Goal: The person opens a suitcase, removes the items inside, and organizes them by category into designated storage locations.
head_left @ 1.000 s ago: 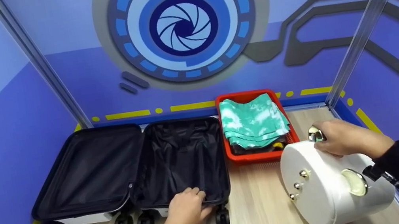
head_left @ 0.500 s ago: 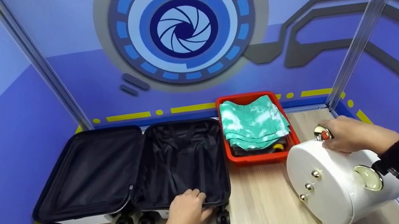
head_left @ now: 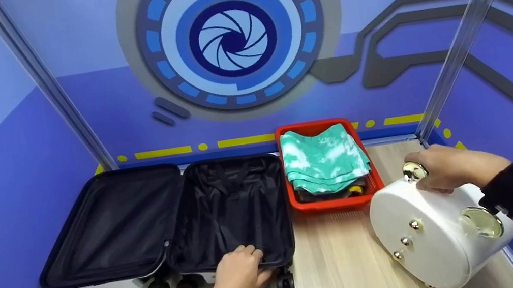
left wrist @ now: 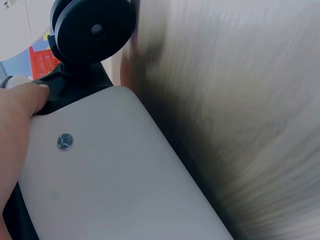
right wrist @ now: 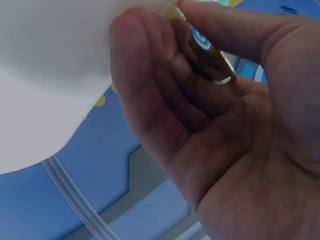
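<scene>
An open suitcase [head_left: 240, 218] with black lining lies unfolded on the left. My left hand [head_left: 239, 275] grips the near rim of its right half, fingers over the edge and inside. In the left wrist view my thumb [left wrist: 32, 97] presses the outside, beside a black wheel [left wrist: 95, 31] and the suitcase's pale shell [left wrist: 120, 175]. At the right, my right hand [head_left: 455, 166] holds a shiny gold handle [head_left: 414, 170] atop a white rounded case [head_left: 418, 221] with gold knobs. The case stands tilted. In the right wrist view my curled fingers [right wrist: 132, 70] are round the gold handle [right wrist: 215, 70].
A red basket [head_left: 335, 204] with folded green-and-white cloth [head_left: 323, 156] stands by the back wall, right of the suitcase. Dark cloth lies under it. Blue panels with metal posts [head_left: 466, 23] enclose the wooden table [head_left: 336, 260].
The white case, held in my right hand, has shifted to the right and turned, its knobs now further right. My left hand stays on the suitcase rim. The head view has shifted slightly.
</scene>
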Demonstrator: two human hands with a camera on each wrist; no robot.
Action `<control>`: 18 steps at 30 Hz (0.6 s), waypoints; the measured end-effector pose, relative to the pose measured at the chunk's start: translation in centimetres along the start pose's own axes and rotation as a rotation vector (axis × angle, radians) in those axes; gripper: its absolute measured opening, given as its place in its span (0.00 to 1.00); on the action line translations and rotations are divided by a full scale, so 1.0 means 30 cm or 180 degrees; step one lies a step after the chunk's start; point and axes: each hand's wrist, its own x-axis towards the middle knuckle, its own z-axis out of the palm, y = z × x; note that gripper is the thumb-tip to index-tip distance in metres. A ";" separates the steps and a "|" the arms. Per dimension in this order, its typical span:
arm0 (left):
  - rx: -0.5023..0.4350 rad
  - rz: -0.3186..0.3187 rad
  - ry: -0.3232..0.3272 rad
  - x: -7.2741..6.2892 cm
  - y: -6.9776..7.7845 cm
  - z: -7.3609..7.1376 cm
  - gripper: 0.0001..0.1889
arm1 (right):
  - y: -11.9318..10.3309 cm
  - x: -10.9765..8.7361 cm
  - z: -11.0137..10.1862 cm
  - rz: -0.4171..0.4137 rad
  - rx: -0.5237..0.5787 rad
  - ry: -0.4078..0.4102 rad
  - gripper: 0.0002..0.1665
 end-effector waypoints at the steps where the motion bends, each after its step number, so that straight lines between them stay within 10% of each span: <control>1: 0.0003 0.0002 -0.0009 -0.001 0.000 0.001 0.22 | 0.001 0.000 -0.001 -0.0013 -0.0052 -0.0014 0.25; 18: 0.0010 -0.0110 -0.0107 -0.002 0.007 0.003 0.23 | 0.015 0.020 -0.022 -0.0053 -0.0853 0.0059 0.31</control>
